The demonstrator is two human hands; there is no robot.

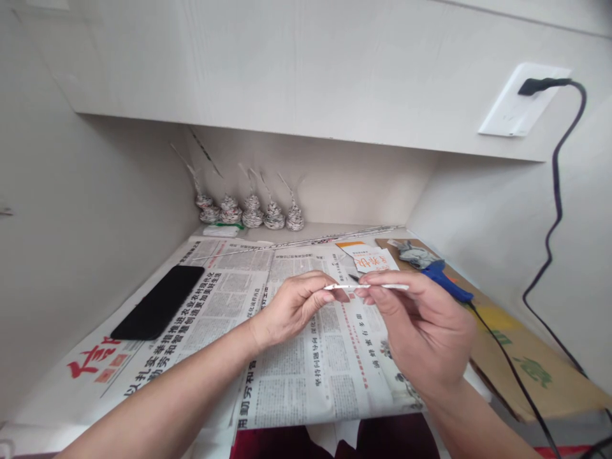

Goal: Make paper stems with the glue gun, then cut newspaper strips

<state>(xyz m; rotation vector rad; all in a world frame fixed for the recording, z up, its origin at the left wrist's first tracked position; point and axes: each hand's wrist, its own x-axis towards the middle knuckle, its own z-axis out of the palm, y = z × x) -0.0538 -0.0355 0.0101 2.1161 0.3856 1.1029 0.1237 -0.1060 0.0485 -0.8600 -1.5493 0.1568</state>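
A short, thin white rolled-paper stick (pixel 348 287) is held level above the newspaper between both hands. My left hand (pixel 297 307) pinches its left end between thumb and fingers. My right hand (pixel 423 322) grips the right part, with the thumb below and the fingers above. A small dark pointed thing (pixel 354 278) shows just behind the stick by my right fingertips; what it is I cannot tell. Newspaper sheets (pixel 287 376) cover the table under both hands.
Several gourd-shaped woven paper pieces (pixel 274 217) stand along the back wall. Long paper sticks (pixel 306 242) lie before them. A black phone-like slab (pixel 160 303) rests left. At right are a blue glue gun (pixel 444 280), cardboard (pixel 516 360) and a black cord (pixel 554 223) plugged into the wall.
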